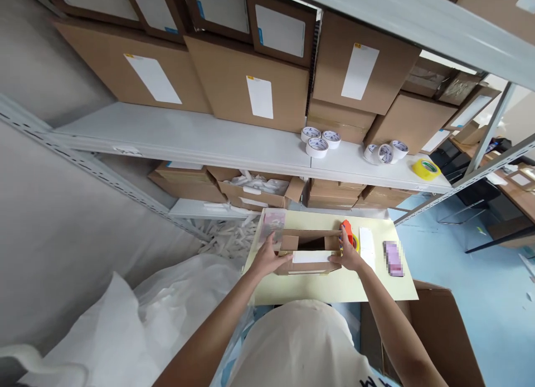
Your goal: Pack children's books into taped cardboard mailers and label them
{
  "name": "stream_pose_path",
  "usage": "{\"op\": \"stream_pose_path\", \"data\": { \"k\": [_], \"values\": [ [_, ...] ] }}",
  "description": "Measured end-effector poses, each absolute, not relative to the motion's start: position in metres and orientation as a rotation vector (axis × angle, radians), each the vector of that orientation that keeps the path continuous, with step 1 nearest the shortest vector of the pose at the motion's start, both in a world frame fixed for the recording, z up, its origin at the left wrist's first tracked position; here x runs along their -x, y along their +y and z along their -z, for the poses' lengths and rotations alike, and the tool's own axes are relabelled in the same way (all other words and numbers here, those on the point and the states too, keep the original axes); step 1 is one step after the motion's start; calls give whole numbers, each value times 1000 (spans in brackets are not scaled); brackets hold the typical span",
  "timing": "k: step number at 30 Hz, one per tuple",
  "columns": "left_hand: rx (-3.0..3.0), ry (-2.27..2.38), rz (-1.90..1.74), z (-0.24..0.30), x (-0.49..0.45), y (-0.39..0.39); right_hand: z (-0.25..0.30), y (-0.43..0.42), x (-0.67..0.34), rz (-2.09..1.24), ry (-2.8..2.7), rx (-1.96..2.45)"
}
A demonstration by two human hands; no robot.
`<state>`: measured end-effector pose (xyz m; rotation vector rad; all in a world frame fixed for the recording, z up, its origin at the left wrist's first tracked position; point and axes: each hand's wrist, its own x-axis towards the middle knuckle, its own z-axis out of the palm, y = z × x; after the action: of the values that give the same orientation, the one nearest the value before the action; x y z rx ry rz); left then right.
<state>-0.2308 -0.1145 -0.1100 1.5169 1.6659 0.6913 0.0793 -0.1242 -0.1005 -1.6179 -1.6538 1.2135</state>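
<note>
A small open cardboard box (310,252) with a white label on its near side sits on a pale yellow table (334,286). My left hand (268,256) grips the box's left end, fingers curled over the flap. On the right end, my right hand (346,254) holds the box the same way. An orange and yellow tape dispenser (348,232) stands just behind my right hand. A clear packet with a pinkish item (272,222) lies at the table's far left corner.
A white paper slip (367,247) and a blurred purple item (393,258) lie right of the box. Metal shelving behind holds cardboard boxes (251,86), white tape rolls (317,141) and a yellow roll (425,168). White bags (137,314) lie left; a large carton (438,325) stands right.
</note>
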Motion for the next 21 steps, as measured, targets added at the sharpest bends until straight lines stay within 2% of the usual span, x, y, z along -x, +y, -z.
{"op": "stream_pose_path", "data": {
  "k": [8, 14, 21],
  "values": [
    [-1418, 1696, -557, 115, 240, -143, 134, -150, -74, -1369, -1655, 1425],
    [-2019, 1852, -665, 102, 220, -144, 131, -121, -60, -1380, -1637, 1420],
    [-2351, 1708, -209, 92, 183, -134, 143, -99, -37, -1436, -1509, 1324]
  ]
}}
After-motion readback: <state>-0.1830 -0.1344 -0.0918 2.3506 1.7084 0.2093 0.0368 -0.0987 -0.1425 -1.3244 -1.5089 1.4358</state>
